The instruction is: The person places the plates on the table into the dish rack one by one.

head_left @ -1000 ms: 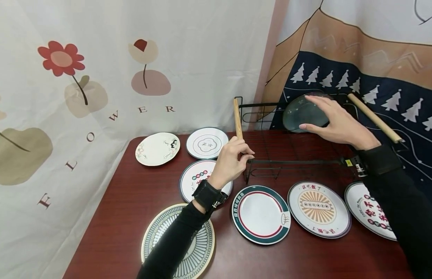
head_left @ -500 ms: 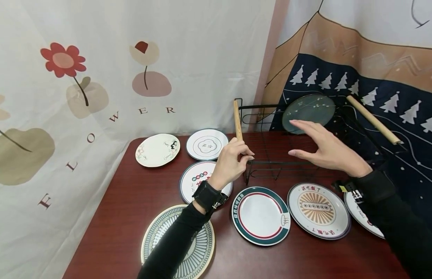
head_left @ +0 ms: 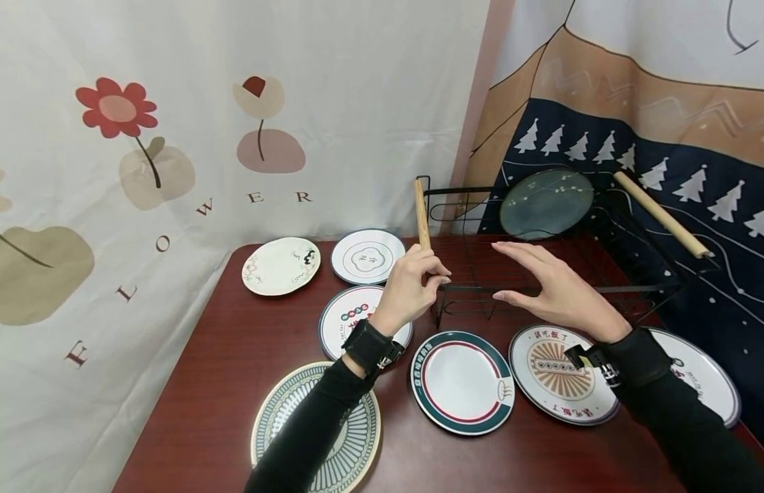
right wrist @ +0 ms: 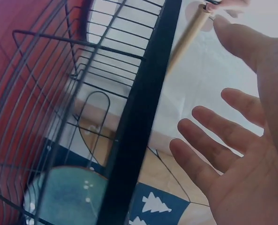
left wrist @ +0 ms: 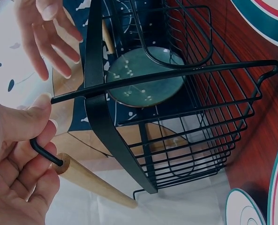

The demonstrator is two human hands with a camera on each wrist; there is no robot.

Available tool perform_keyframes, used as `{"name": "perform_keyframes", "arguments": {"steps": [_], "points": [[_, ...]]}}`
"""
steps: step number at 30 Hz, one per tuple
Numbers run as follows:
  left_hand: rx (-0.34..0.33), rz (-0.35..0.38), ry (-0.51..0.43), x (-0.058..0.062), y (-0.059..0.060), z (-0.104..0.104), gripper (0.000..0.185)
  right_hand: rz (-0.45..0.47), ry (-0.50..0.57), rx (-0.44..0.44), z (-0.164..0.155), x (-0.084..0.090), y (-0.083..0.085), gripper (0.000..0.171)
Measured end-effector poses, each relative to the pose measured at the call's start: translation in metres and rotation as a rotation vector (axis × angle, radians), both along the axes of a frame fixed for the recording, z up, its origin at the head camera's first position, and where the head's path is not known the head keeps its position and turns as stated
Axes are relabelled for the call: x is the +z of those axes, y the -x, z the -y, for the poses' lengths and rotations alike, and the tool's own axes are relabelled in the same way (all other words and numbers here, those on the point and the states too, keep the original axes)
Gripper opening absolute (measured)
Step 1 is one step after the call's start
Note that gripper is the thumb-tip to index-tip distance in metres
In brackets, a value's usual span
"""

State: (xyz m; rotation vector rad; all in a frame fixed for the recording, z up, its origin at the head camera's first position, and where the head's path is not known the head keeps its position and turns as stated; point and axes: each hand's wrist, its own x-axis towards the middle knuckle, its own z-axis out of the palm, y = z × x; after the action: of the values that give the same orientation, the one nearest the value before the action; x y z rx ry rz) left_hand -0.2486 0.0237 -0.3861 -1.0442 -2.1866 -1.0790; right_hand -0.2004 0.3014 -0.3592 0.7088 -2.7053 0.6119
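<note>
A black wire dish rack [left wrist: 95, 70] with wooden handles stands on the table. My left hand [head_left: 413, 284] grips the black metal rod at the near end of its left wooden handle [head_left: 422, 213], with thumb and fingers curled. Over the rack's front bar hovers my right hand [head_left: 554, 291], fingers spread and relaxed, holding nothing. Inside the rack, toward the back right, a blue-green plate [head_left: 546, 205] with small pale blossoms leans upright. The right wrist view shows the same plate [right wrist: 68, 197] behind the wires. The right wooden handle [head_left: 662, 213] slants beyond my right hand.
Several plates lie flat around the rack: a green-rimmed plate [head_left: 462, 383], a sunburst plate [head_left: 557, 390] and a plate [head_left: 715, 383] partly under my right sleeve. Farther left are a cream plate [head_left: 280, 267] and a large patterned plate [head_left: 351, 445]. Printed cloths [head_left: 370, 89] hang behind.
My right hand has drawn away from the blue-green plate, moving left and toward me. The plate stays leaning in the rack. My left hand keeps its grip in the same spot.
</note>
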Motion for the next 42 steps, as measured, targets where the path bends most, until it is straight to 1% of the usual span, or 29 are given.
{"name": "perform_keyframes", "arguments": {"steps": [3, 7, 13, 22, 29, 32, 39, 42], "points": [[-0.004, 0.0, -0.001, 0.0, 0.0, -0.001, 0.01, -0.021, 0.007, -0.009, 0.001, -0.006, -0.002, 0.081], [0.003, 0.001, 0.004, -0.001, 0.0, -0.001, 0.01, -0.074, 0.01, -0.02, 0.002, -0.016, -0.003, 0.073], [0.005, 0.013, 0.009, -0.001, -0.001, 0.0, 0.008, -0.14, 0.033, -0.06, 0.004, -0.03, -0.005, 0.055], [0.008, 0.006, 0.003, -0.002, 0.0, -0.001, 0.011, -0.256, 0.056, -0.063, 0.004, -0.044, -0.003, 0.028], [0.008, 0.014, 0.009, -0.001, -0.001, -0.001, 0.012, -0.28, 0.081, -0.066, 0.006, -0.047, -0.003, 0.02], [0.006, 0.019, 0.015, -0.001, -0.001, 0.0, 0.011, -0.286, 0.091, -0.09, 0.008, -0.048, -0.004, 0.018], [-0.019, 0.018, 0.011, 0.0, -0.001, 0.004, 0.007, -0.259, 0.206, -0.157, 0.016, -0.052, -0.006, 0.013], [-0.023, 0.019, 0.02, -0.001, 0.0, 0.006, 0.007, -0.263, 0.228, -0.171, 0.018, -0.053, -0.006, 0.011]]}}
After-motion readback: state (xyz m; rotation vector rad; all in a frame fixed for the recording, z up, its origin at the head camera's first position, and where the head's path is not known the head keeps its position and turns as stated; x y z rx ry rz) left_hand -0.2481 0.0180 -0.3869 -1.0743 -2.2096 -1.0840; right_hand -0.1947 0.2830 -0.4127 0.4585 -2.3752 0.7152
